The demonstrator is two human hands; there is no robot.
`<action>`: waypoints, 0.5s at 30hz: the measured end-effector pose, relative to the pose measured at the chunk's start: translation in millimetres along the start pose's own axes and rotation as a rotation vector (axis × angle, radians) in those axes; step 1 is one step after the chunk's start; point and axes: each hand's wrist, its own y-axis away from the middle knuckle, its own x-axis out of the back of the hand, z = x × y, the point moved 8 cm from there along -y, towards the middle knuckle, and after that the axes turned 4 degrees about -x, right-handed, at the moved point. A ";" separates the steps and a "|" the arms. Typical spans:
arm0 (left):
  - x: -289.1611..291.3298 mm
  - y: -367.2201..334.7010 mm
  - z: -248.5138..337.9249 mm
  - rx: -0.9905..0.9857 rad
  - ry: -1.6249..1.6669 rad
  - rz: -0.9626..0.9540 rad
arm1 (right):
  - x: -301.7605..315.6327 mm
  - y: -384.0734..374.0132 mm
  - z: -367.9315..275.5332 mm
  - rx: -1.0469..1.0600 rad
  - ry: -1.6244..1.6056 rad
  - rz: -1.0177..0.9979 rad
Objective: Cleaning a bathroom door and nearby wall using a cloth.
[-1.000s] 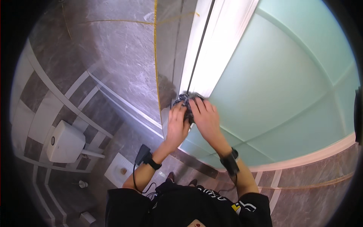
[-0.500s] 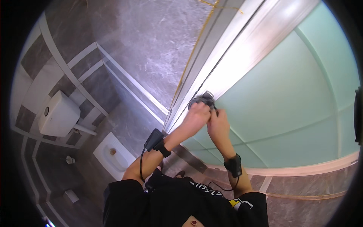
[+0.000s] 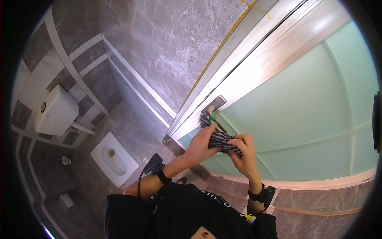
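A dark cloth with pale stripes [image 3: 221, 140] is bunched between my two hands in front of the door. My left hand [image 3: 199, 145] grips its left part, with thumb and fingers on either side. My right hand [image 3: 245, 156] pinches the cloth's right end. Just beyond them, the metal door handle plate [image 3: 217, 104] shows on the pale door frame edge. A small green thing [image 3: 213, 118] sits between the plate and the cloth; its kind is unclear. Part of the handle is hidden behind the cloth and my left fingers.
A pale green glass-like door panel [image 3: 294, 107] fills the right side. At left are a white squat toilet [image 3: 125, 166] in the floor and a white cistern [image 3: 55, 111] on the tiled wall. Grey marbled wall [image 3: 159, 47] rises ahead. Bands with cables circle both my wrists.
Both hands have come down from the door handle, nearer to me, and moved apart. The striped cloth now shows stretched between them, and the handle plate is uncovered.
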 end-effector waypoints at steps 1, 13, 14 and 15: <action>-7.0 -2.8 -3.7 -0.019 -0.050 -0.151 | -3.4 -3.2 4.5 -0.007 -0.022 -0.045; -15.2 10.0 -23.2 0.378 0.189 -0.402 | 22.3 -18.8 31.7 -0.125 -0.101 0.230; -16.3 11.7 -28.6 0.380 0.185 -0.393 | 31.3 -21.4 41.0 -0.297 -0.288 0.285; -15.8 11.3 -31.5 0.368 0.346 -0.326 | 33.6 -22.3 52.4 -0.470 -0.474 0.336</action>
